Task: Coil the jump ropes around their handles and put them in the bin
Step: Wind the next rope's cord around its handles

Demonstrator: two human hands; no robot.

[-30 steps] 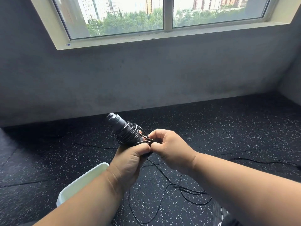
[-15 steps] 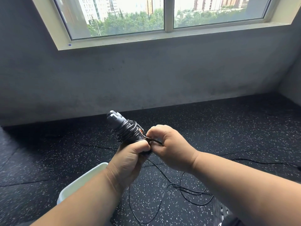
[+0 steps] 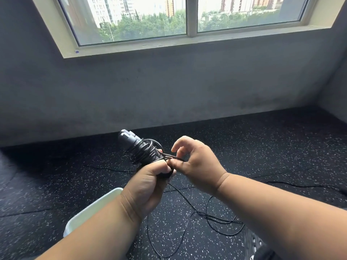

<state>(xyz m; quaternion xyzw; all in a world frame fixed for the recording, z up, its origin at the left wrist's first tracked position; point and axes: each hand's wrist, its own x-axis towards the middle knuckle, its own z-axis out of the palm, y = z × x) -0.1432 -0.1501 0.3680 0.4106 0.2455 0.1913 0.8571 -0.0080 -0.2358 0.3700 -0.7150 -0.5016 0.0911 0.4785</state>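
While gripped mid-frame in left hand (image 3: 148,186): coiled jump rope handles (image 3: 138,147); rope end (image 3: 171,157) pinched by right hand (image 3: 199,166), upper fingers loosely curled

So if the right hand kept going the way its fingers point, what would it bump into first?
Probably the jump rope handles with the rope coiled round them, held up in the left hand. The right hand points left toward that bundle and already pinches a strand by the left thumb. Depth is hard to judge.

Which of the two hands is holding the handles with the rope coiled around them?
The left hand, wrapped around the lower end of the coiled handles. The right hand only pinches a loop of rope beside them.
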